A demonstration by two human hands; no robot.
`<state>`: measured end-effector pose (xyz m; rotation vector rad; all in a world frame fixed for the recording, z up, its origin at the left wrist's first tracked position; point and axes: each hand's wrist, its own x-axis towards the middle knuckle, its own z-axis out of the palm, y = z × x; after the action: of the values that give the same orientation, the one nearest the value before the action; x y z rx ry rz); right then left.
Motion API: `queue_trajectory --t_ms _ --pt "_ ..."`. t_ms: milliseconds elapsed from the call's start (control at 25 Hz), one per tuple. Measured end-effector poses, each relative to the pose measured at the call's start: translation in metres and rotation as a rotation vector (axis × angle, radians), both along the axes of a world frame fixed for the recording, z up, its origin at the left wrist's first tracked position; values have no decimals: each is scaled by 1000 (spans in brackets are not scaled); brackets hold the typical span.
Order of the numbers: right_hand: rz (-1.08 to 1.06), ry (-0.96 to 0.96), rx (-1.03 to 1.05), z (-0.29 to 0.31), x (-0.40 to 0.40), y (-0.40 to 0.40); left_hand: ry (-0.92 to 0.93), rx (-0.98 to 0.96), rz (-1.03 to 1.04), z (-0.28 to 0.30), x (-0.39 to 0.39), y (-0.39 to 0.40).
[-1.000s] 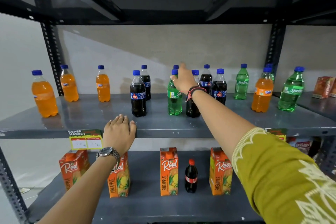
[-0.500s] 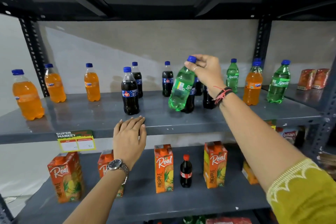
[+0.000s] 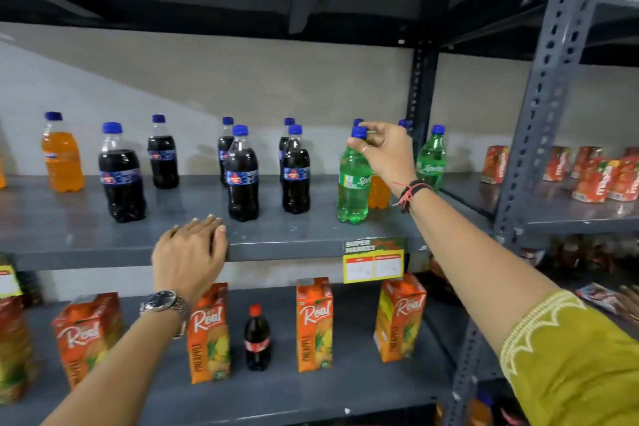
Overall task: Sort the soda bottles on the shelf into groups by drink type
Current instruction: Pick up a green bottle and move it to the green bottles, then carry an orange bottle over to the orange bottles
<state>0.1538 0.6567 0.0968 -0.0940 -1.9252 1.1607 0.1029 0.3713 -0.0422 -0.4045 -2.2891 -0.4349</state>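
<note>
While the left hand (image 3: 188,258) rests flat, the right hand (image 3: 387,152) pinching the Sprite bottle (image 3: 352,183) half-hides an orange bottle (image 3: 378,195).

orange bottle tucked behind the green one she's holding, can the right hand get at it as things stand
Probably not directly. The right hand grips the cap of the green bottle, which stands right in front of the orange bottle. A second green bottle crowds its right side.

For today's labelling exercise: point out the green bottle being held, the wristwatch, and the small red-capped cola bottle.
Green bottle (image 3: 352,183), head view, on its label.
Wristwatch (image 3: 161,300), head view, on its dial.
Red-capped cola bottle (image 3: 257,339), head view, on its body.
</note>
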Motion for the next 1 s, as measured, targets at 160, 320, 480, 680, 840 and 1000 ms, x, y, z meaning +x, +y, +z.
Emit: queue_trajectory --t_ms 160,320,480,680,840,1000 --pt "-4 -14 53 0 -24 20 32 -7 43 0 4 6" --pt "-15 -64 114 2 -43 20 61 -4 69 1 6 9" --pt "-3 -104 125 3 -47 21 83 6 72 1 6 10" --pt "-101 263 190 -3 -15 26 56 -7 61 -2 2 8" --pt "-206 -11 25 -39 -18 50 30 -12 66 -2 3 6" --pt "-65 -373 -64 -56 -21 58 -2 -20 56 0 5 5"
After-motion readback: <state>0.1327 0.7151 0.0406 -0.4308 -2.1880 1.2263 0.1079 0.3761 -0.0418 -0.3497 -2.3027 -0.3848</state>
